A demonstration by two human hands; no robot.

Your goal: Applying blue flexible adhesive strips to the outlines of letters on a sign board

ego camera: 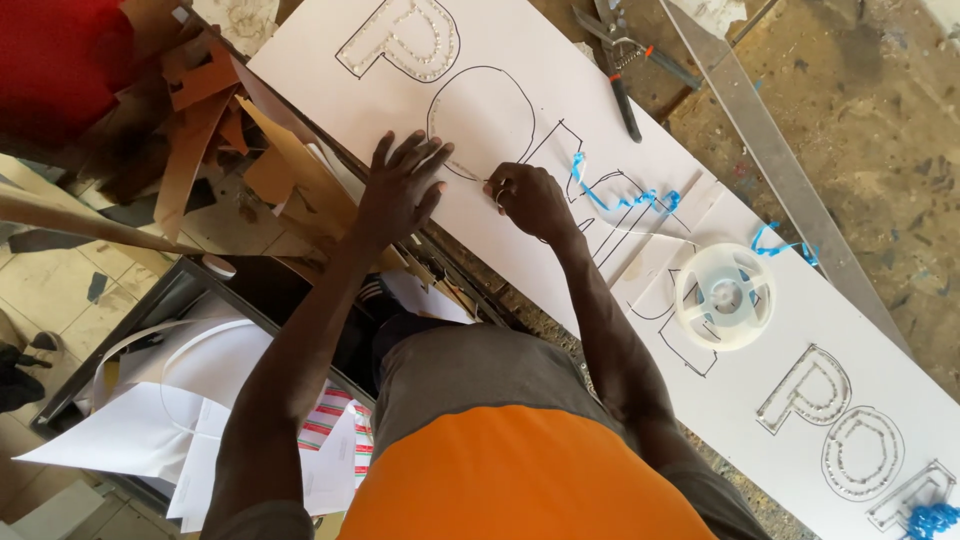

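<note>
We see a big white board point(520, 90) lying on the desk point(880, 110), with large letters drawn on it in black outline. Our left hand point(400, 190) lies flat on the board with the fingers spread wide, pressing it down near its edge. Our right hand point(530, 200) is curled up small beside it, and the fingertips pinch a thin clear strip point(462, 170) that runs along the round letter. The two hands are close together but not touching. Just past the right hand we see curly blue ribbon point(620, 198) on the board, and more of it farther along. A white plastic reel point(725, 295) lies flat on the board, near our right arm. Some of the letters are already filled with rows of small shiny dots, and others are only outlines. At the far edge of the board lie pliers point(620, 60) with dark handles, and a long metal bar point(770, 150) rests on the desk. On the left side we see a pile of brown cardboard scraps point(210, 140) and white paper sheets point(150, 430) lower down.
</note>
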